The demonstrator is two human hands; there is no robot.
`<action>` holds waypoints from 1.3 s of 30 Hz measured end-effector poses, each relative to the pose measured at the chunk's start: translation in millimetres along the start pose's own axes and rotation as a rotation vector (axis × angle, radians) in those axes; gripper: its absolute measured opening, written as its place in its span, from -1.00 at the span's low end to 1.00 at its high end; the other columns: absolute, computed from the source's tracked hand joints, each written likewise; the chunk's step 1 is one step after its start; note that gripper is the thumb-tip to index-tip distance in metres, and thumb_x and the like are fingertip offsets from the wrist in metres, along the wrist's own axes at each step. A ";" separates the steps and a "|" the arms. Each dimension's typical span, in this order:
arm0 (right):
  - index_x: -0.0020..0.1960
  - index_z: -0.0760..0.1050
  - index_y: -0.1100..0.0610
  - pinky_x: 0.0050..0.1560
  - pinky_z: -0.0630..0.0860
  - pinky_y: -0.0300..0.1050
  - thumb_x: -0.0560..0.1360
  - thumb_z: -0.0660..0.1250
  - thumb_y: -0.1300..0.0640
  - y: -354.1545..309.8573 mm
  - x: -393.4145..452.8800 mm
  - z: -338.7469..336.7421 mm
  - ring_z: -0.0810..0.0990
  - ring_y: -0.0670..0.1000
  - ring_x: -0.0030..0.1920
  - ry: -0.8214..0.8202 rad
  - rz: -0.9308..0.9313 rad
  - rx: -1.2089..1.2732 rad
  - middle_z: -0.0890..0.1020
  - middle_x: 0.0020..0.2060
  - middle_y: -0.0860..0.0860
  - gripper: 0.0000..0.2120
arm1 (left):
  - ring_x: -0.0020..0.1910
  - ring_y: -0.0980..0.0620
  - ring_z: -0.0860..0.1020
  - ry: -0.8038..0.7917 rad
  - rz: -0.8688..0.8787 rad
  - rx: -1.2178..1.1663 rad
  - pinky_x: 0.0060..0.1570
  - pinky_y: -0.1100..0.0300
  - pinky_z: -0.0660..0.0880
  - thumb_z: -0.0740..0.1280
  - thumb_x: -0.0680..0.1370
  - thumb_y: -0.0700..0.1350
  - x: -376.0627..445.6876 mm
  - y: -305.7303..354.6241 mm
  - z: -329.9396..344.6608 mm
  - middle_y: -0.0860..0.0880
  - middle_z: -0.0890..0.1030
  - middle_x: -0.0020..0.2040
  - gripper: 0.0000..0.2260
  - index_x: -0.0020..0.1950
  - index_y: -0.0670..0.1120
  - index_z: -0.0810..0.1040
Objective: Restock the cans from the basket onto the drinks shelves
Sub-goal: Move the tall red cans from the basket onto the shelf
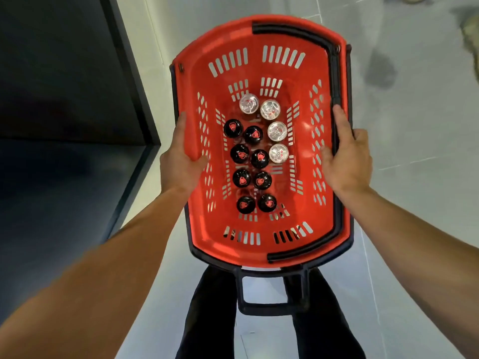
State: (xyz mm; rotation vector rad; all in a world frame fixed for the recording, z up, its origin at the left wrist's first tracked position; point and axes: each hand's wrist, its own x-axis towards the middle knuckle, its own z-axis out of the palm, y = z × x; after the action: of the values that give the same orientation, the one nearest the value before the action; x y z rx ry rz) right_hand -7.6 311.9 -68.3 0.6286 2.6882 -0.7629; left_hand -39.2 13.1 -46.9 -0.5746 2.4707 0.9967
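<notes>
Only the tops of the cans [255, 156] show, so their sides and labels are hidden. The basket [259, 250] hides the left hand's [178, 161] fingers and most of the legs [207, 320]. Blurred objects [469, 32] at the top right cannot be told.

Red slotted plastic basket [261, 244] centre over pale tiled floor [414, 151], eight black-topped cans [250, 164] upright in two columns inside, four silver-topped cans [274, 130] beside and beyond, left hand [181, 161] on left rim, right hand [347, 156] on right rim, dark cabinet [64, 99] left
</notes>
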 end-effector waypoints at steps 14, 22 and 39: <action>0.54 -0.04 -0.28 -0.07 0.50 -0.01 0.57 0.28 0.10 4.2 -140.9 -102.9 0.44 0.05 -0.20 0.188 0.359 0.151 0.37 0.10 0.10 -0.28 | -0.08 0.25 0.49 -0.232 0.317 0.224 -0.03 0.29 0.45 0.43 0.52 -0.08 -67.5 114.2 -53.3 0.15 0.48 0.17 -0.23 0.53 0.33 0.02; 0.54 -0.05 -0.27 -0.03 0.52 0.04 0.57 0.25 0.07 22.1 -229.8 -144.6 0.44 0.04 -0.18 0.314 0.603 0.257 0.38 0.12 0.12 -0.30 | 0.12 0.18 0.41 -0.398 0.573 0.411 0.19 0.00 0.48 0.42 0.53 -0.04 -127.3 186.6 -45.8 0.05 0.44 0.37 -0.24 0.57 0.21 0.02; 0.48 -0.05 -0.36 0.02 0.56 0.08 0.59 0.22 -0.07 144.3 -472.8 -123.5 0.50 0.03 -0.13 0.650 1.176 0.592 0.37 0.11 0.03 -0.39 | -0.04 0.14 0.47 -0.734 1.135 0.782 0.09 0.29 0.40 0.47 0.47 -0.13 -340.8 233.6 117.4 0.06 0.53 0.20 -0.18 0.58 0.17 0.07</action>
State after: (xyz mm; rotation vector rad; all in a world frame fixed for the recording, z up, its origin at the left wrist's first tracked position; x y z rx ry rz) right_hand 453.7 333.9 147.0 2.5880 1.8120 -1.0279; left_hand 149.2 325.8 179.4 1.3034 2.0754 0.3022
